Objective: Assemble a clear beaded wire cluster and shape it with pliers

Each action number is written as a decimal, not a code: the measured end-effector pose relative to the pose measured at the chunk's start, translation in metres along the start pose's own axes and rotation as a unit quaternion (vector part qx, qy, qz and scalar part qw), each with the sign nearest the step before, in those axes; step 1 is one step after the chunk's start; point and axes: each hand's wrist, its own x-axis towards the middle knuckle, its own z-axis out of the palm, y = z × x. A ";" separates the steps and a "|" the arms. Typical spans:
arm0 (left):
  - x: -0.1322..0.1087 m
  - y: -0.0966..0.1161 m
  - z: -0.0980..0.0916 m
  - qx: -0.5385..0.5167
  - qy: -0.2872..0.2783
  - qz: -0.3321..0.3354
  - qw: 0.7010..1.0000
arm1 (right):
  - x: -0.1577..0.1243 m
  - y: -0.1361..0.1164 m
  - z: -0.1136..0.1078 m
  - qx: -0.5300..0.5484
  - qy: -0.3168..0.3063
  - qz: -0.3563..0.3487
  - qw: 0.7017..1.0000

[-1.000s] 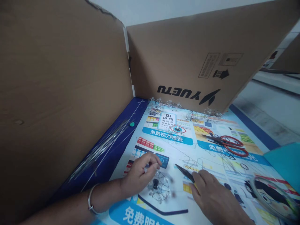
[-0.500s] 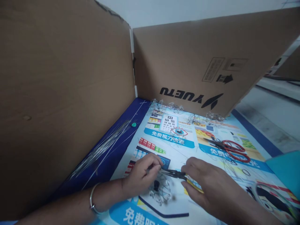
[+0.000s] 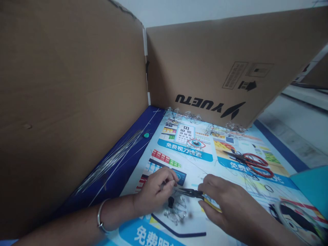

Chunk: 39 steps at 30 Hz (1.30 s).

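Note:
My left hand (image 3: 157, 189) is closed in a pinch, thumb against fingers; the small thing between the fingertips is hidden. Wrapped around the yellow handles of a pair of pliers (image 3: 191, 192) is my right hand (image 3: 225, 201). The dark, slim jaws of the pliers point left and meet the left fingertips. Just below them lies a round wire piece with clear beads (image 3: 178, 213), a black part near its left side. Whether this piece is joined to what the left fingers pinch, I cannot tell.
Red-handled scissors (image 3: 256, 164) lie at right near loose wires. A bundle of straight wires (image 3: 112, 159) and a green piece (image 3: 146, 135) lie at left. Several beaded wire pieces (image 3: 189, 115) line the back cardboard wall (image 3: 205, 65). A tape-like ring (image 3: 284, 218) sits front right.
The pliers have tilted slightly, their middle a little lower than before. Both hands stay almost in place, and the view has shifted a little.

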 end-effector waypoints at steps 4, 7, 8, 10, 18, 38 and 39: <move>-0.001 -0.002 0.001 -0.014 0.000 -0.014 1.000 | 0.000 0.000 0.003 -0.009 -0.029 0.002 1.000; -0.002 -0.002 0.002 -0.028 -0.008 -0.022 0.999 | -0.001 0.002 0.003 -0.008 -0.023 0.005 1.000; -0.002 -0.002 0.002 -0.030 -0.009 -0.023 0.999 | -0.001 0.002 0.002 -0.008 -0.017 0.007 1.000; -0.002 -0.001 0.002 -0.031 -0.010 -0.020 0.999 | -0.002 0.002 0.001 -0.007 0.002 0.008 1.000; -0.003 0.000 0.002 -0.009 -0.016 0.005 1.000 | -0.002 -0.001 0.001 0.028 0.028 0.009 0.999; -0.003 0.002 0.004 -0.006 0.004 0.014 1.000 | -0.003 -0.007 -0.002 0.045 -0.048 0.033 0.997; -0.003 0.002 0.004 -0.007 0.002 0.016 1.000 | -0.003 -0.008 -0.002 0.041 -0.053 0.035 0.997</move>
